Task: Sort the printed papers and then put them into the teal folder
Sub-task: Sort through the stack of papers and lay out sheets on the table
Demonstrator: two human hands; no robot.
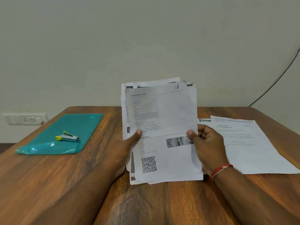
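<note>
The left grip [128,148] clasps the left edge of the stack of printed papers [162,119] and the right grip [206,146] its right edge, thumbs on the front sheet, held upright over the desk [162,200]. The teal folder [78,125] lies well left, a stapler [68,136] on it.

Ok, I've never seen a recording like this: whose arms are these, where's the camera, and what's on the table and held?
There is no machine here. One camera worn on a person's head looks down at their own two bare hands. The left hand and right hand both grip a stack of printed papers, with the thumbs on the front sheet, over a wooden table. On the table's left lies the teal folder with a small stapler on it. Loose sheets lie on the right.
</note>
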